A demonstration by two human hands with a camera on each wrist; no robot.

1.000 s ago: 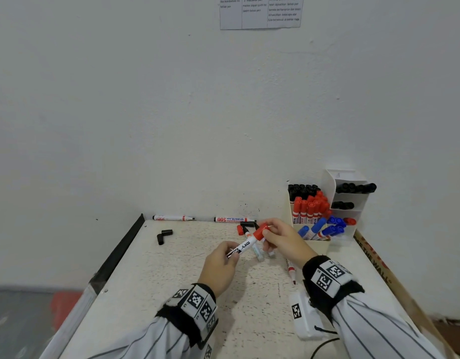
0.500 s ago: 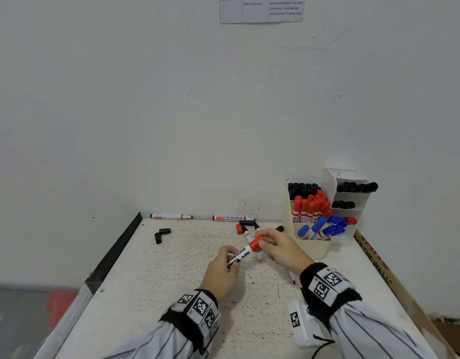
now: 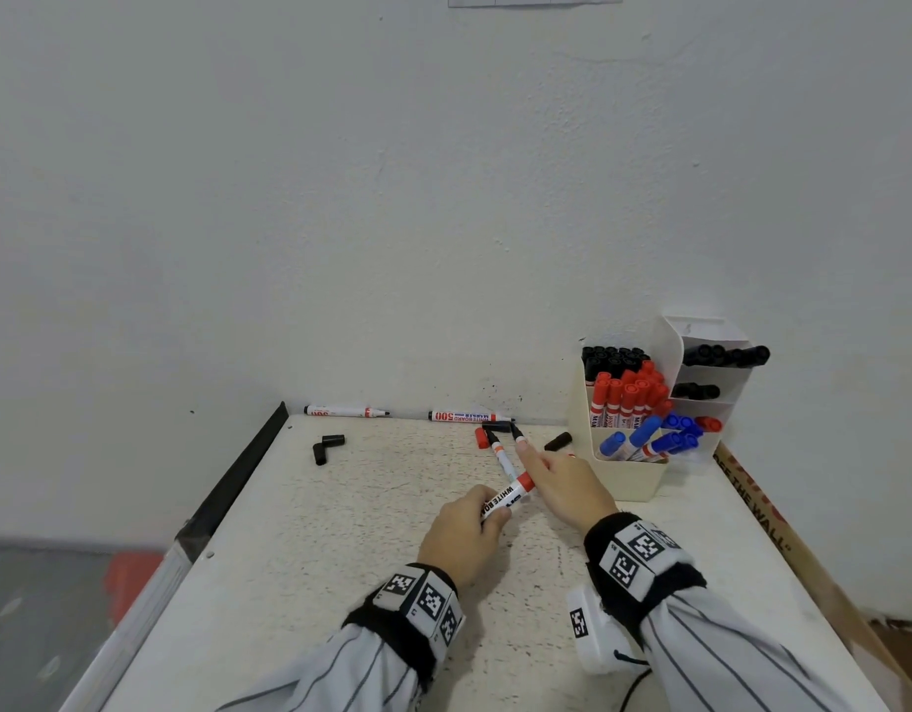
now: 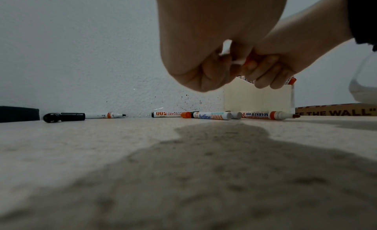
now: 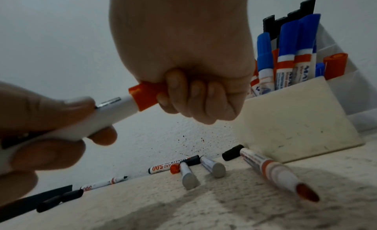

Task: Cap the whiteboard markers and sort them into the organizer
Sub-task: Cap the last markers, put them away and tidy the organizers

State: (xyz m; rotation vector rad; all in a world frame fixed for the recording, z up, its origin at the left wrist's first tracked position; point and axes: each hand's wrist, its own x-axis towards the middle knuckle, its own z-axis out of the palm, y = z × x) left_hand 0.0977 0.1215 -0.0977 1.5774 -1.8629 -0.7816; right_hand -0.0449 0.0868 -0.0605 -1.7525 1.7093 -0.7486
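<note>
A white whiteboard marker (image 3: 506, 498) with a red cap (image 5: 144, 96) on its end is held low over the table between both hands. My left hand (image 3: 489, 512) grips the barrel (image 5: 106, 114). My right hand (image 3: 535, 477) has its fingers (image 5: 195, 95) curled round the cap. The cream organizer (image 3: 629, 477) stands at the back right with black, red and blue capped markers in it. Uncapped markers lie by the wall (image 3: 346, 411) (image 3: 469, 416), and one with a red tip (image 5: 275, 170) lies below my right hand.
Two more markers (image 3: 501, 454) (image 5: 212, 166), a loose red cap (image 3: 480, 437) and black caps (image 3: 328, 447) (image 3: 556, 441) lie at the back of the table. A white device (image 3: 592, 634) sits by my right wrist. A cardboard strip (image 3: 751, 501) lines the right edge.
Both hands have come down and nearer to me with the marker. The right hand has closed further over the red cap.
</note>
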